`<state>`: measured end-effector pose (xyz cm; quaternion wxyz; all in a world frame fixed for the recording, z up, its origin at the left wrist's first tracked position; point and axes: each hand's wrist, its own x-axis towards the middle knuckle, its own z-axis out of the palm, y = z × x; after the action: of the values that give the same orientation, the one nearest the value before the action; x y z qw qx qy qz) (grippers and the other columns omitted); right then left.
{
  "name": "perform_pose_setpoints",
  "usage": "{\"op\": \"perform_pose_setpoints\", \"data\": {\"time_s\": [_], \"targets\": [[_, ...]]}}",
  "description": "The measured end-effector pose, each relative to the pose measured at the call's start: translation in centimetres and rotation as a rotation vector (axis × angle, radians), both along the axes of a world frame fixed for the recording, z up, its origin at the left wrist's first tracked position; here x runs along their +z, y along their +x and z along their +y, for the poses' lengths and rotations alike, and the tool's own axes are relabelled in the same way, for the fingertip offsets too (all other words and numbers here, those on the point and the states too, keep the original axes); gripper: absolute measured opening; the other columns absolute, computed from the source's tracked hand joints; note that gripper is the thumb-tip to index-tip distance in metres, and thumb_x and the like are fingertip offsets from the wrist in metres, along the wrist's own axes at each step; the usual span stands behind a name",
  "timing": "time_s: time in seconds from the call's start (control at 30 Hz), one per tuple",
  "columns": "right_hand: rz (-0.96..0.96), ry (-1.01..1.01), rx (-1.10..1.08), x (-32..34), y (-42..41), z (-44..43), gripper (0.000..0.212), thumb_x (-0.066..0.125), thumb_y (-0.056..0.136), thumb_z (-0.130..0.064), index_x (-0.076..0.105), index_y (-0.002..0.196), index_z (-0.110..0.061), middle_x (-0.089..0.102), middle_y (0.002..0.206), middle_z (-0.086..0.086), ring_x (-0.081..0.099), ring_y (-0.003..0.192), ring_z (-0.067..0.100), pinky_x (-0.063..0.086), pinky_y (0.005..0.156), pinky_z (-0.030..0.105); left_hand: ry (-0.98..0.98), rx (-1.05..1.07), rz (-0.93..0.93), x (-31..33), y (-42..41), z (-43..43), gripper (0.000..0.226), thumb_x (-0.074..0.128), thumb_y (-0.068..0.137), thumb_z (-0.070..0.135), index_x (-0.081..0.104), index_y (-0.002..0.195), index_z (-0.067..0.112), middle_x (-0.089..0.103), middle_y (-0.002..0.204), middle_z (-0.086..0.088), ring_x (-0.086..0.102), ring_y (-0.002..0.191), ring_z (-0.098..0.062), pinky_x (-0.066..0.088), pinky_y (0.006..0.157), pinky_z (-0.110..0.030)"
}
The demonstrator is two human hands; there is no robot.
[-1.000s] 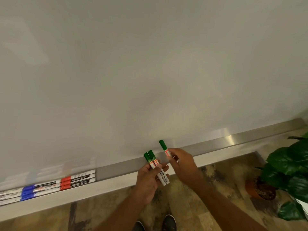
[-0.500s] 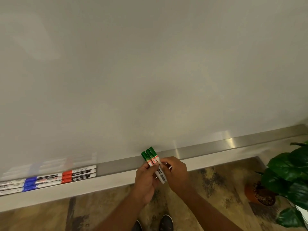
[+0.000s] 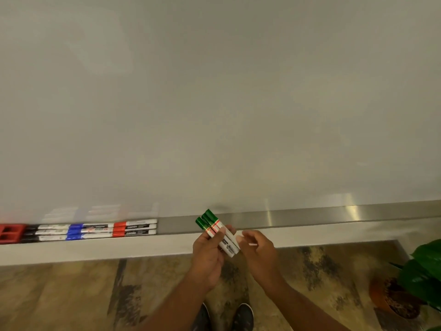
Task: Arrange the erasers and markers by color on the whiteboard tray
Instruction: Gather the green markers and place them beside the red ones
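A: Nearest us, our left hand now holds all three green markers in one bundle. A second ago the third one was pinched in our right hand, apart from the other two; it has since been passed across.

B: So our right hand has let go?

A: Yes. Its fingers sit loosely curled and empty, just beside the white barrels. The left fingers are closed around the barrels, thumb pressed across them, green caps pointing up and away from us.

B: We'd judge the green set is gathered and ready to go down together.

A: Agreed. Beyond the hands runs the whiteboard tray, bare right behind the caps. Further left along it lie the red markers, then the blue markers, the black markers, and a red eraser at the edge. The greens probably belong right of the reds.
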<state>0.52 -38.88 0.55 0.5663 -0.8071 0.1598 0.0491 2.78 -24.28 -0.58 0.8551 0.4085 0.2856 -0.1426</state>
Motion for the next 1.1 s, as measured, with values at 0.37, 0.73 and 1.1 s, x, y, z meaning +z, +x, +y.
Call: {"op": "perform_pose_setpoints", "data": {"time_s": [0.37, 0.73, 1.1], "targets": [[0.211, 0.619, -0.318, -0.7, 0.8, 6.0, 0.013, 0.076, 0.092, -0.016, 0.076, 0.103, -0.024, 0.080, 0.092, -0.003, 0.079, 0.086, 0.020, 0.065, 0.071, 0.035, -0.035, 0.190, -0.028, -0.5, -0.1, 2.6, 0.033, 0.065, 0.101, 0.011, 0.062, 0.130, -0.003, 0.073, 0.127, -0.028, 0.073, 0.113, -0.041, 0.059, 0.100, -0.053], [0.200, 0.529, -0.252, -1.2, 3.6, 8.3, 0.020, 0.078, 0.087, -0.002, 0.077, 0.098, -0.019, 0.079, 0.091, 0.003, 0.079, 0.079, 0.019, 0.064, 0.066, 0.031, -0.042, 0.264, 0.011, -1.4, 0.7, 4.3, 0.030, 0.067, 0.100, 0.011, 0.067, 0.126, -0.004, 0.074, 0.122, -0.028, 0.074, 0.110, -0.043, 0.063, 0.090, -0.051], [0.248, 0.342, -0.071, -1.9, 8.3, 9.6, 0.019, 0.077, 0.088, 0.001, 0.075, 0.105, -0.007, 0.075, 0.103, 0.015, 0.077, 0.085, 0.027, 0.064, 0.066, 0.030, 0.930, 0.058, 0.072, -1.3, -1.5, 7.3, 0.026, 0.060, 0.104, 0.038, 0.063, 0.117, 0.017, 0.067, 0.101, -0.003, 0.065, 0.091, -0.020, 0.054, 0.073, -0.027]]}}
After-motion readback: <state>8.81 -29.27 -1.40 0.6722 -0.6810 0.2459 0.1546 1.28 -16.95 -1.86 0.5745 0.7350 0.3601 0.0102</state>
